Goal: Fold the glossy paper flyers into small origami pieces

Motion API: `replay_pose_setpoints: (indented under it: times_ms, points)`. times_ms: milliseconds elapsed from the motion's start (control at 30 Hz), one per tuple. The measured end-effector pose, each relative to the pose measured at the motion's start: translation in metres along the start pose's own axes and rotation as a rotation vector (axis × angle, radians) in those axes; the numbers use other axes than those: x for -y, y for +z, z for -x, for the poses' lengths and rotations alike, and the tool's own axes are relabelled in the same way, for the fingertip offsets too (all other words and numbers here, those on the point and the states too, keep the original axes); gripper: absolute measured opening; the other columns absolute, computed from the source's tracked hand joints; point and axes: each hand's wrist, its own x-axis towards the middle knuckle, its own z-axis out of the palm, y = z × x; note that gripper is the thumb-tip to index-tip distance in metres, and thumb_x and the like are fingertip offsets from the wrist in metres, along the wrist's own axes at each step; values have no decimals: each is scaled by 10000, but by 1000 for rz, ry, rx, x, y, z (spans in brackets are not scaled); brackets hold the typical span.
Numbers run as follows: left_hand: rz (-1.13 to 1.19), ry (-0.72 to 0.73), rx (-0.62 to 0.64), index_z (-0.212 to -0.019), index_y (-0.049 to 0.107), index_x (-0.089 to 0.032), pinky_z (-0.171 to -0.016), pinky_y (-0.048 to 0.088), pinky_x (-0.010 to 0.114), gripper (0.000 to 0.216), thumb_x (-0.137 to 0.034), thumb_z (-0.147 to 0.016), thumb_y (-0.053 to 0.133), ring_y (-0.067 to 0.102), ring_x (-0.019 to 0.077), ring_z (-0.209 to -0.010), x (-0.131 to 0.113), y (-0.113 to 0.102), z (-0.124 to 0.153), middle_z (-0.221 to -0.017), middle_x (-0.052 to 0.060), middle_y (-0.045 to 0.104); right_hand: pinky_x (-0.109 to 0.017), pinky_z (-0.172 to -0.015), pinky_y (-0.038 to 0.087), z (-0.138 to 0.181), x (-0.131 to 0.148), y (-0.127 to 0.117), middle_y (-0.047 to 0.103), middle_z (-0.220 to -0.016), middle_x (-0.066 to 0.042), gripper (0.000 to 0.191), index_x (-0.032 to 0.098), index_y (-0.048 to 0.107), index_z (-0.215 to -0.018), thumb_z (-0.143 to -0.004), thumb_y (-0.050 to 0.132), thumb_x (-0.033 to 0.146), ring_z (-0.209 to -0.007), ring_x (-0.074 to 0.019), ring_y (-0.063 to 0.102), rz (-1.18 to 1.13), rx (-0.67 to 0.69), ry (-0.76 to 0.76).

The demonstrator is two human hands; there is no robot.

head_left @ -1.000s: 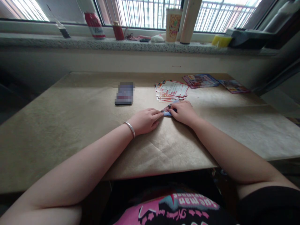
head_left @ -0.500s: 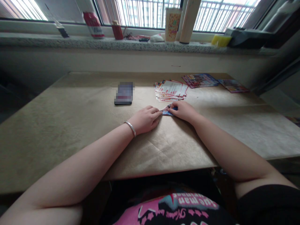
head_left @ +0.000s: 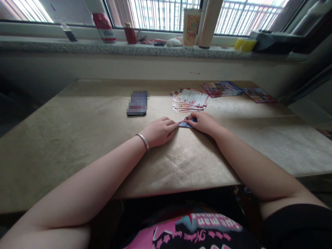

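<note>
A small piece of folded printed paper (head_left: 184,122), blue with a pale slanting edge, lies on the table between my hands. My left hand (head_left: 161,131), with a silver bangle at the wrist, has its fingertips at the left tip of the paper, closed on it. From the other side my right hand (head_left: 201,121) pinches the paper between thumb and fingers, and covers its right part. Just beyond the hands lies a fanned pile of white and red printed cards (head_left: 190,98).
A phone-like dark slab (head_left: 137,103), its face pixelated, lies at the left. Colourful packets (head_left: 224,89) sit at the back right, with another packet (head_left: 259,94) beside them. On the windowsill (head_left: 155,52) stand a red can (head_left: 103,27) and a patterned cup (head_left: 191,27).
My left hand has shifted very slightly left. The right hand stays on the paper, and nothing else has visibly moved.
</note>
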Motion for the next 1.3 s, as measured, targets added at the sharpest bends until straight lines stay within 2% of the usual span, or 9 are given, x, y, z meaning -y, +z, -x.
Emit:
replay_pose_setpoints:
  times_ms: [67, 200, 400, 500, 700, 967, 1300]
  points:
    - [36, 24, -1, -1233, 605, -132, -917, 517, 358, 353, -176, -911, 468, 600, 212, -1012, 2, 1, 2, -1149, 112, 682, -308, -702, 387, 3, 1, -4, 731, -928, -65, 326, 220, 677, -868, -901, 499, 491, -835, -212, 616, 96, -4, -41]
    - [53, 40, 11, -1267, 586, -147, -929, 511, 368, 371, -217, -913, 496, 588, 220, -1040, 2, 1, 1, -1195, 98, 669, -420, -943, 327, 11, 8, -10, 723, -980, -134, 353, 154, 694, -919, -943, 420, 376, -983, -276, 581, 386, -145, -241]
    - [24, 29, 37, -1306, 564, -135, -933, 503, 379, 407, -245, -918, 508, 577, 230, -1037, 1, 3, 0, -1185, 101, 664, -455, -1090, 200, 15, 24, -10, 717, -956, -101, 390, 188, 730, -948, -958, 379, 356, -1027, -277, 534, 432, -188, -345]
    - [11, 27, 34, -1315, 561, -138, -939, 498, 384, 413, -250, -922, 500, 576, 233, -1044, 0, 4, 0, -1192, 103, 659, -434, -1044, 258, 14, 26, -6, 716, -973, -107, 393, 178, 720, -943, -960, 377, 368, -1005, -269, 549, 383, -165, -329]
    - [-2, 17, 15, -1268, 595, -154, -910, 503, 378, 380, -212, -909, 484, 590, 223, -1020, -2, 3, 0, -1188, 107, 660, -387, -876, 354, 6, 16, 1, 723, -1022, -106, 272, 177, 691, -913, -887, 475, 340, -997, -271, 572, 236, -67, -157]
    - [10, 4, 30, -1266, 609, -159, -922, 498, 388, 390, -217, -897, 494, 578, 234, -1038, 1, 4, -2, -1186, 104, 657, -350, -821, 388, 2, 11, -1, 735, -966, -91, 292, 197, 701, -875, -881, 496, 405, -938, -249, 618, 149, -57, -94]
    - [-7, -7, 28, -1255, 612, -158, -924, 497, 389, 376, -219, -904, 491, 578, 239, -1041, -1, 3, -3, -1150, 108, 659, -353, -839, 394, 0, 8, 2, 732, -975, -95, 255, 203, 704, -881, -861, 521, 380, -967, -254, 621, 157, -53, -86]
